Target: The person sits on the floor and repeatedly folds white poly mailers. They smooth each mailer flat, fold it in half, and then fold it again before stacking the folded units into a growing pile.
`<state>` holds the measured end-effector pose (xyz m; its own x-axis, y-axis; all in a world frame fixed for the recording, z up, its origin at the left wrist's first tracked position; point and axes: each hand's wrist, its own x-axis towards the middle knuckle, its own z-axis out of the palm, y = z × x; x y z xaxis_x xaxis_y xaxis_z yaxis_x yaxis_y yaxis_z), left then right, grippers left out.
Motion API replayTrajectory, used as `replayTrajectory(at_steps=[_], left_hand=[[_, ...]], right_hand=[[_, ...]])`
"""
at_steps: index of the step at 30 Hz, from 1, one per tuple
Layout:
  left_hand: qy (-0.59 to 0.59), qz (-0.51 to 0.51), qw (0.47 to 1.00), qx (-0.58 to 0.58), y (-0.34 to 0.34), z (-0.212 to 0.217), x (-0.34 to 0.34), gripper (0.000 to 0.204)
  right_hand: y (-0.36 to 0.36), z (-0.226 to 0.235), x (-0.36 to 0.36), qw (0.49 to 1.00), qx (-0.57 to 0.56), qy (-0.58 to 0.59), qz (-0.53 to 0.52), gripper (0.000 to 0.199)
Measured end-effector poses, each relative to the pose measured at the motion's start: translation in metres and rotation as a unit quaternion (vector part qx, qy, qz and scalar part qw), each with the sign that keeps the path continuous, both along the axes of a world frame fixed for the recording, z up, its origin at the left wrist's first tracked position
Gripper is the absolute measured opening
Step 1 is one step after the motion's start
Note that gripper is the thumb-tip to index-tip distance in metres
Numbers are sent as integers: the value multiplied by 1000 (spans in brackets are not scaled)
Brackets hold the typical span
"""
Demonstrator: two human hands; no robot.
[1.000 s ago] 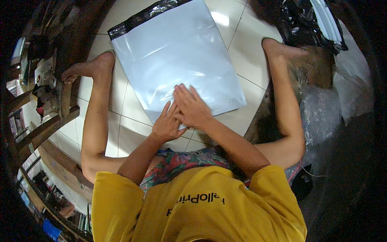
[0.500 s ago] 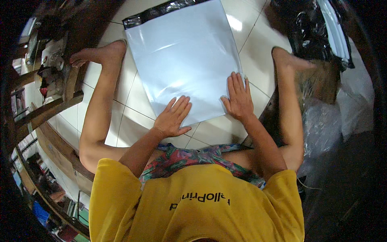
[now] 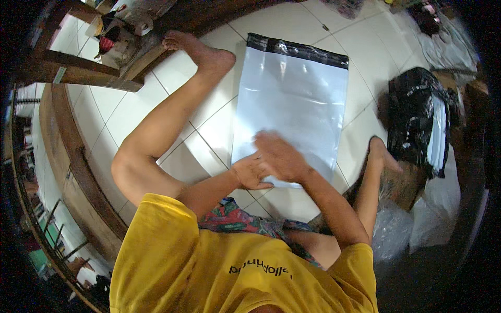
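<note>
Right now both hands are over the near end of the bag point(image 3: 297, 99), crossing each other. Left hand point(image 3: 249, 171) is open, thumb stretched out by the bag's near edge, most of its fingers hidden. Right hand point(image 3: 282, 156) angles across on top, also open, fingers extended and blurred; whether its palm is pressing the bag, I can't tell.

And the bag itself lies flat on the tiled floor point(image 3: 370, 65), between the person's spread legs: pale, shiny, softly creased, with a black strip point(image 3: 297, 49) running along the far end. Near the bag's close edge come the floral shorts point(image 3: 240, 219), then the yellow shirt point(image 3: 162, 250).

Wider now: left foot point(image 3: 203, 52) sits beside the bag's far half, bare on the tiles and close to a wooden beam point(image 3: 214, 18). Over on the other side, right foot point(image 3: 383, 154) rests just by a black plastic bundle point(image 3: 412, 109), pale folds showing along its outer side. Clear plastic point(image 3: 391, 227) lies crumpled behind that foot. Far left, a wooden frame point(image 3: 94, 70) stands on the floor.
</note>
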<state>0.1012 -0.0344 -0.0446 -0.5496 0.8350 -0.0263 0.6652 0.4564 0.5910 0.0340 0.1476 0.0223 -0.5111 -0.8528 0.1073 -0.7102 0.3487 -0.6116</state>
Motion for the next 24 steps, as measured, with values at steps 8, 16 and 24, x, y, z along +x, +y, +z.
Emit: replayTrajectory(at_steps=[8, 16, 24], left_hand=[[-197, -39, 977, -72, -1, 13, 1, 77], [61, -41, 997, -35, 0, 9, 1, 83], [9, -48, 998, -44, -3, 20, -10, 80]], right_hand=[[-71, -45, -63, 965, 46, -31, 258, 70], [-97, -45, -199, 986, 96, 40, 133, 73], [-88, -39, -217, 976, 47, 174, 121, 65]])
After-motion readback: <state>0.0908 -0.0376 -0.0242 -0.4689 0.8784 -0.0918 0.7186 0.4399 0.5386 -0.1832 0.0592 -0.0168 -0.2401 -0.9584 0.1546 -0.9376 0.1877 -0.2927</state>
